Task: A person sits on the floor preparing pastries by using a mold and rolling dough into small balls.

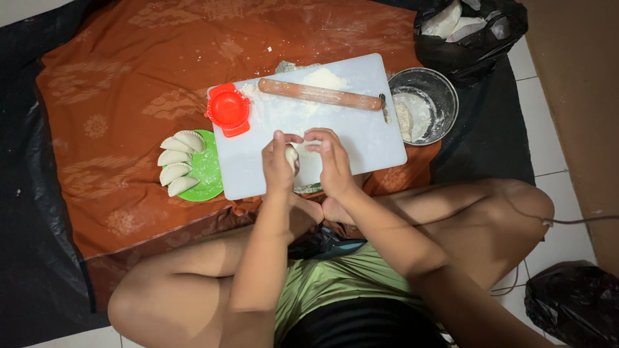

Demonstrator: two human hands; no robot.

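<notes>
Here, dough piece point(292, 154) upright between left hand point(277, 169), right hand point(332, 164)

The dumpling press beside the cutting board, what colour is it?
Red; the dumpling press shows best in the head view, at the white cutting board's left corner.

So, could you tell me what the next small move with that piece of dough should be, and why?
Probably keep pressing the dough piece between both hands: the left hand and right hand cup it above the white cutting board. It looks like a small lump, unlike the folded dumplings on the green plate.
</notes>
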